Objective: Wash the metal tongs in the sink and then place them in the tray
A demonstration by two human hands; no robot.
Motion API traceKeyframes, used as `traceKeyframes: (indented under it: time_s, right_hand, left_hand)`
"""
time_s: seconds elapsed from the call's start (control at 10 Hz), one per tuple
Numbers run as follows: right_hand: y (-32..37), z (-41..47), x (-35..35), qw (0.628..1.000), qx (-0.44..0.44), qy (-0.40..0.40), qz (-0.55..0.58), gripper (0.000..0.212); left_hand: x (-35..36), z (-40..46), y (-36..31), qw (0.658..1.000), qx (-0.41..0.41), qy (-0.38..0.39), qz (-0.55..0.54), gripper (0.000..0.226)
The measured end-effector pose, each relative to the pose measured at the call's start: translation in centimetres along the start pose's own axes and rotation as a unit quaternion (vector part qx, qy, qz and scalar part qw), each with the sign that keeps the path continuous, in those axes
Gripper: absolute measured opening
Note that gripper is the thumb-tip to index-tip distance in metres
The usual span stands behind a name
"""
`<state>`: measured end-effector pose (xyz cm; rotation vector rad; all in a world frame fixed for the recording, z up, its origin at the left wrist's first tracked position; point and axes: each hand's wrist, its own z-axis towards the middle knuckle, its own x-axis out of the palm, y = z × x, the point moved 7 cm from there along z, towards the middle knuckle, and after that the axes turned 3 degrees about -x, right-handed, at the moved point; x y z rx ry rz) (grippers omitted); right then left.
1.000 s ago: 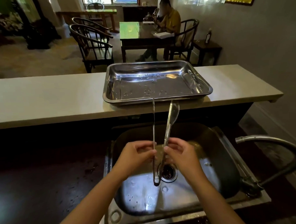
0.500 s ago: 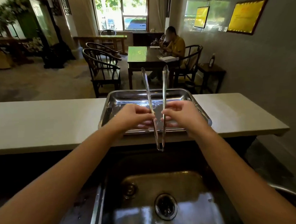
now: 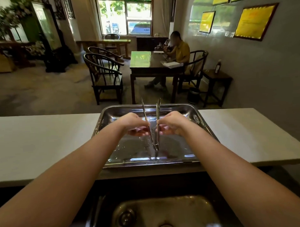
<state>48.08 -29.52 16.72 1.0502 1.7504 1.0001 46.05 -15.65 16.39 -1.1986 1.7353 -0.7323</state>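
Observation:
The metal tongs (image 3: 154, 140) hang over the steel tray (image 3: 199, 123), hinge end down near the tray floor, the two arms pointing up and away from me. My left hand (image 3: 135, 125) pinches the left arm and my right hand (image 3: 171, 123) pinches the right arm. Both hands are above the tray's middle. Water drops lie on the tray floor. The steel sink (image 3: 159, 213) is below, at the bottom of the view.
The tray sits on a pale counter (image 3: 44, 142) that runs left and right. Beyond it stand dark wooden chairs (image 3: 103, 76) and a table (image 3: 149, 62) where a person (image 3: 179, 49) sits. A grey wall with framed pictures is on the right.
Both hands carried the tongs up out of the sink and forward over the tray, then lowered them so the hinge end is near the tray floor. My view tilted upward.

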Motion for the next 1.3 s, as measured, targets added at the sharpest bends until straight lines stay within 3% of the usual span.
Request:
traceKeyframes:
  time_s: [0.3, 0.4, 0.6, 0.7, 1.0, 1.1, 1.2, 1.3]
  right_hand:
    - [-3.2, 2.0, 0.5, 0.999, 0.032, -0.004, -0.033, 0.025]
    - [-3.9, 2.4, 0.6, 0.998, 0.029, -0.017, -0.054, 0.014]
    - [-4.9, 3.0, 0.2, 0.994, 0.018, -0.046, -0.097, 0.021]
    - [-4.9, 3.0, 0.0, 0.992, 0.009, -0.056, -0.115, 0.022]
    - [-4.3, 1.7, -0.3, 0.982, -0.016, -0.072, -0.172, 0.022]
    - [-3.3, 0.6, -0.6, 0.971, -0.04, -0.061, -0.228, 0.02]
    - [-1.0, -0.8, -0.4, 0.95, -0.054, -0.029, -0.306, 0.025]
    - [0.7, -2.7, 0.3, 0.935, -0.043, 0.029, -0.352, 0.032]
  left_hand:
    - [1.2, 2.1, 3.0, 0.998, -0.036, -0.033, 0.031, 0.019]
    - [1.7, 2.4, 3.2, 0.997, -0.028, -0.053, 0.048, 0.021]
    - [2.0, 2.3, 3.7, 0.995, -0.022, -0.073, 0.057, 0.014]
    - [1.7, 2.6, 3.9, 0.993, -0.019, -0.094, 0.066, 0.026]
    - [1.7, 2.4, 4.2, 0.993, -0.009, -0.101, 0.063, 0.023]
    - [1.4, 1.1, 3.2, 0.986, 0.023, -0.087, 0.143, 0.024]
    - [1.8, -0.9, 1.3, 0.949, 0.032, 0.011, 0.312, 0.033]
    - [2.3, -3.5, 0.4, 0.919, -0.009, 0.107, 0.38, 0.042]
